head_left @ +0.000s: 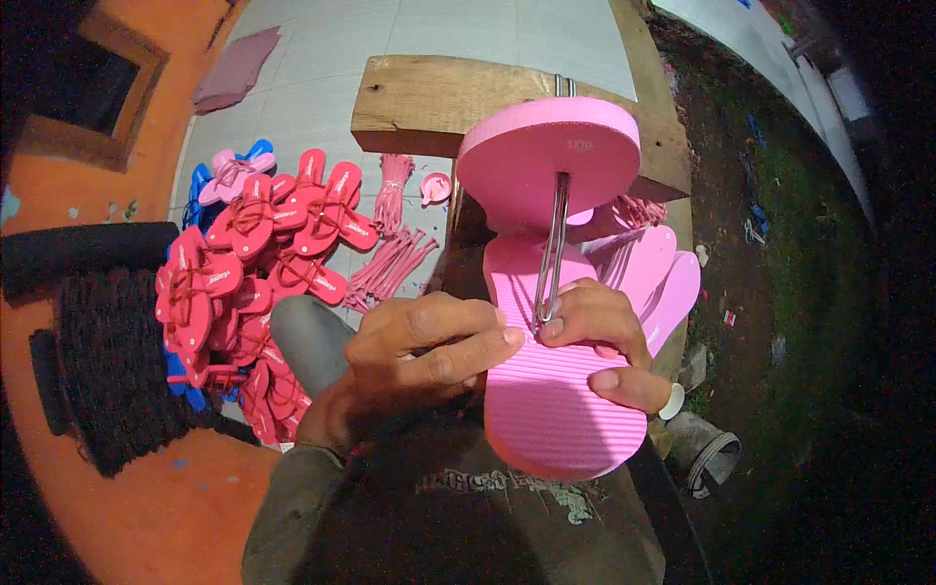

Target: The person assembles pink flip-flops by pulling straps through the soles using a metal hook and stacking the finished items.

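Note:
A pink ribbed flip-flop sole lies tilted in front of me. My right hand grips its right edge, with the thumb against the tip of a long metal loop rod. My left hand is closed at the sole's left side, fingertips pressed together near the rod's tip; anything pinched there is hidden. Above, another pink sole faces me with its smooth side, and the rod passes in front of it. The rod's far end shows at a wooden beam.
Finished red flip-flops are heaped at the left, with some blue ones among them. Bundles of pink straps and a small pink cup lie on the tiles. More pink soles lean at the right, near a bucket.

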Tool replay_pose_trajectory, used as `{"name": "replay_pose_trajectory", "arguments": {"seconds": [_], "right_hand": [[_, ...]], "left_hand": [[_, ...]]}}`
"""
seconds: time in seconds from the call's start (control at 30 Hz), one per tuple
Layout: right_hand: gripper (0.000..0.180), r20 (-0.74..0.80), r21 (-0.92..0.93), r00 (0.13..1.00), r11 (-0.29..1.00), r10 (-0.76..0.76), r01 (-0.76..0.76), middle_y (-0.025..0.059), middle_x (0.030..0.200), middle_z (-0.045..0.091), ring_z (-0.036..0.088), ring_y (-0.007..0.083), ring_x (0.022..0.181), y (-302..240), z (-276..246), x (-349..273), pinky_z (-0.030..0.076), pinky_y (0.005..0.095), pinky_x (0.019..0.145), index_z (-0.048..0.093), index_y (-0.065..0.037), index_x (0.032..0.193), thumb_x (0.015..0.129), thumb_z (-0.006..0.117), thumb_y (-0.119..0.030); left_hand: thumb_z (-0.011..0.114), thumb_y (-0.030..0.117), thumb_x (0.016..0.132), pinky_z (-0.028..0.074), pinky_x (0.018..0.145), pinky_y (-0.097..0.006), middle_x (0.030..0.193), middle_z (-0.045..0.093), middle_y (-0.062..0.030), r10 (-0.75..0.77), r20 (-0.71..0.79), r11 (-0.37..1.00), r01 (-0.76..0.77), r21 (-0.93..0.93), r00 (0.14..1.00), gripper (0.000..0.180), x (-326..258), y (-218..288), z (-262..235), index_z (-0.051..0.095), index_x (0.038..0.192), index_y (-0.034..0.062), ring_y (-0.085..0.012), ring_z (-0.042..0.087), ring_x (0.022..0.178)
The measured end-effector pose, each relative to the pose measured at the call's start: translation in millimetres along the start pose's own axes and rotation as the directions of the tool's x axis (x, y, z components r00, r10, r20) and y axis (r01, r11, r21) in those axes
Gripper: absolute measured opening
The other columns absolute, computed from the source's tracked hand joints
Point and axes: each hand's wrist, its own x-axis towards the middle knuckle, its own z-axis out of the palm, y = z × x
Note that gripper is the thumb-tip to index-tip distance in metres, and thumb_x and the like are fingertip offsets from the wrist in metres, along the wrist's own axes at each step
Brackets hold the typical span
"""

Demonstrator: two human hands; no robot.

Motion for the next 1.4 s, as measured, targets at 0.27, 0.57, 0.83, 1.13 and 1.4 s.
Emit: {"name": "replay_pose_trajectory", "arguments": {"seconds": [0.27, 0.57, 0.83, 1.13, 1.4], "right_hand": [[0.034, 0.09, 0.225, 0.979, 0.954, 0.181, -0.197, 0.0133, 0.087, 0.058, 0.054, 0.0266, 0.086, 3.8, -13.4, 8.9, 0.04, 0.036, 0.077, 0.057, 0.001, 0.087, 0.074, 0.052, -0.031], [0.047, -0.61, -0.197, 0.79, 0.977, -0.058, -0.08, 0.0095, 0.103, 0.052, 0.049, 0.0153, 0.096, 26.0, 21.9, 36.9, 0.04, 0.0271, 0.081, 0.039, -0.003, 0.108, 0.069, 0.065, 0.002], [0.045, -0.608, -0.084, 0.79, 0.996, -0.08, 0.036, 0.0074, 0.1, 0.054, 0.052, 0.015, 0.092, 19.9, 31.3, 44.1, 0.042, 0.027, 0.079, 0.042, -0.004, 0.104, 0.067, 0.068, 0.0], [0.034, -0.509, -0.095, 0.861, 0.993, 0.005, -0.062, 0.0067, 0.094, 0.058, 0.056, 0.014, 0.086, 14.1, 10.9, 48.4, 0.043, 0.0271, 0.077, 0.051, -0.002, 0.101, 0.07, 0.066, -0.001], [0.03, -0.566, -0.007, 0.824, 1.0, 0.02, -0.029, 0.0072, 0.095, 0.058, 0.056, 0.0147, 0.087, 21.4, 14.7, 50.2, 0.044, 0.0266, 0.076, 0.051, -0.001, 0.1, 0.073, 0.062, 0.001]], "left_hand": [[0.065, 0.001, 0.062, 0.046, 0.052, -0.027, 0.077, 0.058, -0.0078, -0.021, -0.011, 0.997, 0.022, 0.072, 1.0, 0.024, 12.5, -1.9, 3.4, 0.062, 0.085, 0.0061, -0.0189, 0.057, 0.062], [0.06, 0.013, 0.076, 0.045, 0.051, -0.028, 0.067, 0.057, -0.0089, -0.632, 0.005, 0.767, 0.625, 0.145, 0.775, 0.017, 33.1, -14.5, -10.0, 0.051, 0.086, 0.0025, -0.0175, 0.059, 0.06], [0.061, 0.005, 0.076, 0.05, 0.068, -0.028, 0.075, 0.058, -0.0096, -0.469, -0.128, 0.669, 0.257, -0.697, 0.874, 0.015, -21.0, -13.6, -12.7, 0.053, 0.087, -0.0013, -0.0195, 0.06, 0.077], [0.057, 0.01, 0.081, 0.047, 0.062, -0.025, 0.075, 0.058, -0.0088, -0.486, -0.271, 0.685, 0.17, -0.708, 0.831, 0.017, -11.6, -28.3, 1.4, 0.054, 0.092, -0.0025, -0.0151, 0.057, 0.068], [0.05, 0.018, 0.086, 0.04, 0.055, -0.019, 0.072, 0.053, -0.0026, -0.365, -0.174, 0.862, 0.262, -0.433, 0.914, 0.02, 1.9, -23.0, 13.6, 0.055, 0.087, -0.0007, -0.0073, 0.049, 0.063]]}}
